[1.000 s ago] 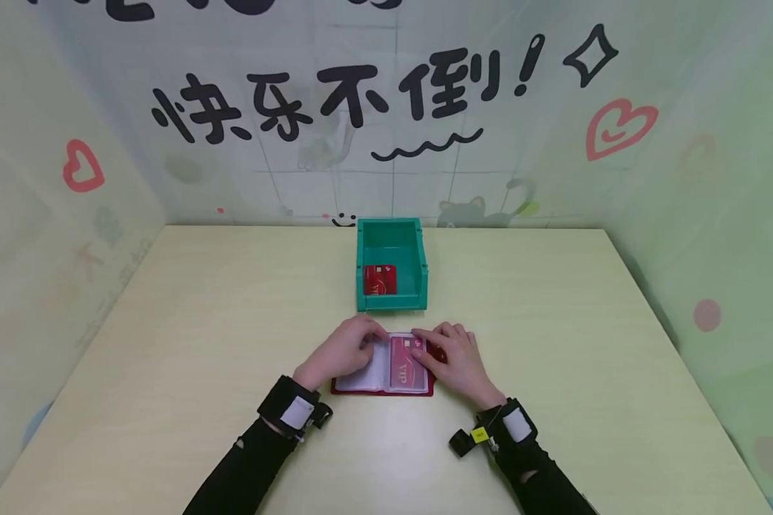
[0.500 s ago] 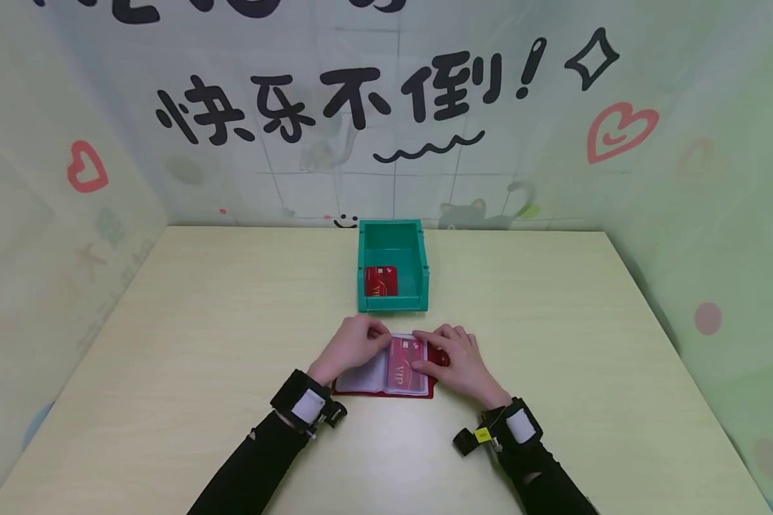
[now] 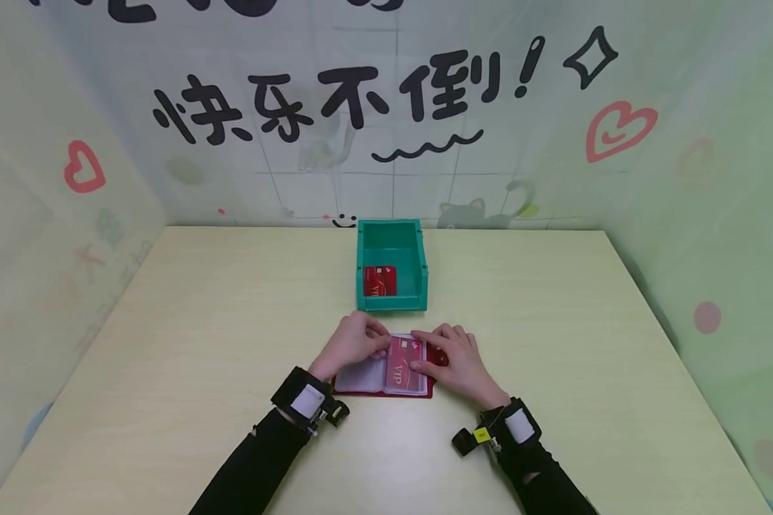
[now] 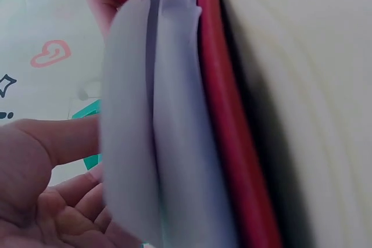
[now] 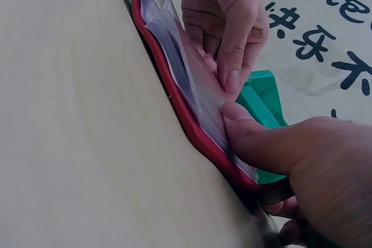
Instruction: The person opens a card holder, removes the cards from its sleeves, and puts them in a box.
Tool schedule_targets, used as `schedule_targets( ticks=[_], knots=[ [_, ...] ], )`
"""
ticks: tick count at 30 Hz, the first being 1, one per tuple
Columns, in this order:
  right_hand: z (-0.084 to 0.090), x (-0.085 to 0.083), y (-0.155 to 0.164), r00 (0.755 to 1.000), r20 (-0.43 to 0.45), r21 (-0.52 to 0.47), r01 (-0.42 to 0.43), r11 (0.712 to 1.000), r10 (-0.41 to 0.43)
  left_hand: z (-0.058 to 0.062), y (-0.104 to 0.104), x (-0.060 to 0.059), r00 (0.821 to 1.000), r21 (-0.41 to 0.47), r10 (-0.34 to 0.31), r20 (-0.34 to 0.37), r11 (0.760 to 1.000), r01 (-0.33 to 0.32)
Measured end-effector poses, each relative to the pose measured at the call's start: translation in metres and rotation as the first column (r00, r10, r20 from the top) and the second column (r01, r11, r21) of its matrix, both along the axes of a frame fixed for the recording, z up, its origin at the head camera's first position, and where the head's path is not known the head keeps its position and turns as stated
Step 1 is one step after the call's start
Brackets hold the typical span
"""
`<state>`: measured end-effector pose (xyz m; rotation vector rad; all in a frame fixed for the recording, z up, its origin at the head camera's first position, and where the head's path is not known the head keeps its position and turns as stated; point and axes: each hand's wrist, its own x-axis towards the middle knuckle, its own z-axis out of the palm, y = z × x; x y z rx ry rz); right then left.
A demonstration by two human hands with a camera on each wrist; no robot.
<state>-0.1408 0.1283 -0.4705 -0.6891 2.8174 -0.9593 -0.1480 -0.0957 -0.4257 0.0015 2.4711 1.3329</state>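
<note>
A card holder (image 3: pixel 361 394) with a red cover lies open on the table, its clear plastic sleeves (image 4: pixel 131 114) standing up loosely. A red VIP card (image 3: pixel 402 366) shows through the right-hand sleeve. With thumb and fingers, my left hand (image 3: pixel 356 342) pinches the upper left corner of that sleeve, beside the card. My right hand (image 3: pixel 460 361) grips the holder's right edge; its thumb (image 5: pixel 256 135) presses on the sleeve while other fingers go under the cover. In the left wrist view the sleeves partly hide the left fingertips.
Just beyond the holder stands a green bin (image 3: pixel 393 303), with another red VIP card (image 3: pixel 380 281) lying at its front left. The pale wooden table (image 3: pixel 167 343) ends at a printed backdrop (image 3: pixel 264 164), with further panels at both sides.
My left hand has moved right, from the left page to the corner by the card. The sleeve with the card has shifted slightly left. My right hand has stayed almost still.
</note>
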Motion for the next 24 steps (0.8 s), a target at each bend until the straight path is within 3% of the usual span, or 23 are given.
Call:
schedule_targets(
  ticks=[12,24],
  knots=[
    [0.0011,-0.0015,0.0006,1.0,0.016,-0.002,-0.006,1.0,0.006,-0.0042,-0.0015,-0.0027,0.998,0.033,0.038,0.047,0.999,-0.04],
    [0.0007,-0.0007,0.0014,1.0,0.029,0.001,-0.011,1.0,0.011,-0.0028,-0.0053,-0.0043,0.994,0.056,0.015,0.104,0.998,-0.021]
  ],
)
